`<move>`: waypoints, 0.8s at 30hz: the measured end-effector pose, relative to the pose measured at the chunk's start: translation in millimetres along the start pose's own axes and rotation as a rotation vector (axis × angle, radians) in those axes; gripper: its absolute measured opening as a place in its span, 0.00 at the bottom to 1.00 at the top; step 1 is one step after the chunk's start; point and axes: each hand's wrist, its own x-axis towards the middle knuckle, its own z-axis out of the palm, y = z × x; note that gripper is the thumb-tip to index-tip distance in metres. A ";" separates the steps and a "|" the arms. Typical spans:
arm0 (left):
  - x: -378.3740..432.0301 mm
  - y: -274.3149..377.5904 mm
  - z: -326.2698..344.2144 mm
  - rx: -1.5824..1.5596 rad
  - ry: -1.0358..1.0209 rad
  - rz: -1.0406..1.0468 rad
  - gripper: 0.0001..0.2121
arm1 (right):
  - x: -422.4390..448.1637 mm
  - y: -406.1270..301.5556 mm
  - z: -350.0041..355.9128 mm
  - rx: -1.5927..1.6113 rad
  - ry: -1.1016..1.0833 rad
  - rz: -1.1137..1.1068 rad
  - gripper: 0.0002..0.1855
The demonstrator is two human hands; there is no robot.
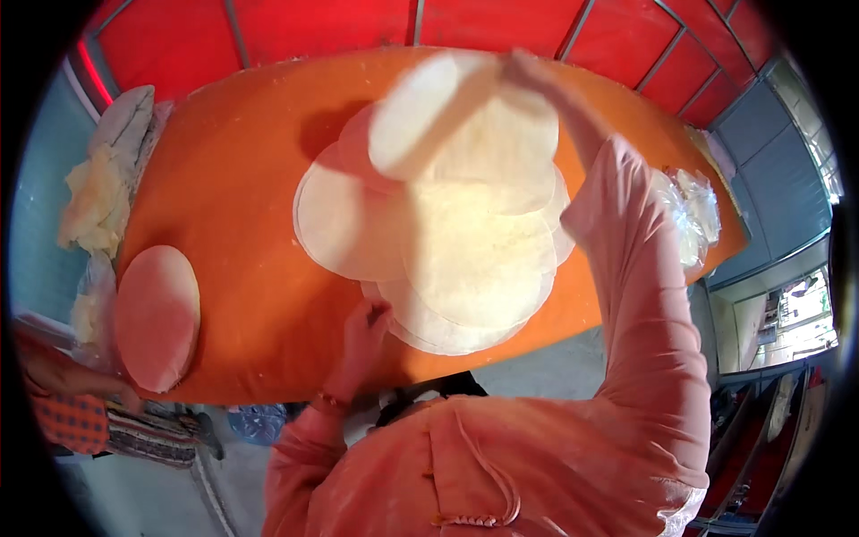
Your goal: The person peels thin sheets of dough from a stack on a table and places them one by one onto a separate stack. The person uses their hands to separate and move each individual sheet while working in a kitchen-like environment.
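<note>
Several thin round sheets of what looks like dough (480,262) lie overlapping on the orange-covered table (241,168). My right hand (520,70), blurred, is at the far edge of the upper sheet (496,141); whether it grips the sheet I cannot tell. My left hand (371,319) is at the near left edge of the pile, its fingers bent and close together; whether they pinch an edge is not clear. A round stack of the same pale sheets (158,319) sits at the table's left end.
Pale folded cloth or sheets (100,194) and a clear plastic bag (94,309) line the left edge. Another person's arm (80,379) is beside the left stack. Clear plastic bags (691,215) lie at the right end. A red panelled wall (329,27) stands behind.
</note>
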 end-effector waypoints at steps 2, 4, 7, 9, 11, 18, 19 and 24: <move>22.4 13.3 7.7 -0.173 0.037 -0.114 0.04 | 31.2 -21.7 -37.4 -0.080 0.151 -0.134 0.09; 53.2 16.0 10.5 -0.348 0.105 -0.203 0.06 | 24.4 -56.1 -41.3 -0.101 0.256 -0.306 0.10; 106.8 8.4 30.3 -0.458 0.168 -0.175 0.08 | -6.3 -65.3 16.9 -0.139 0.409 -0.368 0.11; 142.0 11.0 47.6 -0.695 0.185 -0.227 0.10 | -29.6 -55.8 101.7 -0.082 0.497 -0.352 0.09; 177.0 -7.3 55.5 -0.813 0.200 -0.241 0.11 | -51.2 -40.2 188.9 -0.283 0.328 -0.368 0.14; 219.1 -33.6 62.1 -1.004 0.355 -0.246 0.10 | -85.3 -30.5 261.0 -0.042 0.143 -0.396 0.23; 223.1 -32.0 63.1 -1.002 0.356 -0.253 0.10 | -85.1 -28.6 262.4 -0.039 0.138 -0.391 0.23; 242.4 -21.0 69.0 -1.044 0.446 -0.326 0.06 | -89.5 -27.7 260.1 0.018 0.088 -0.421 0.23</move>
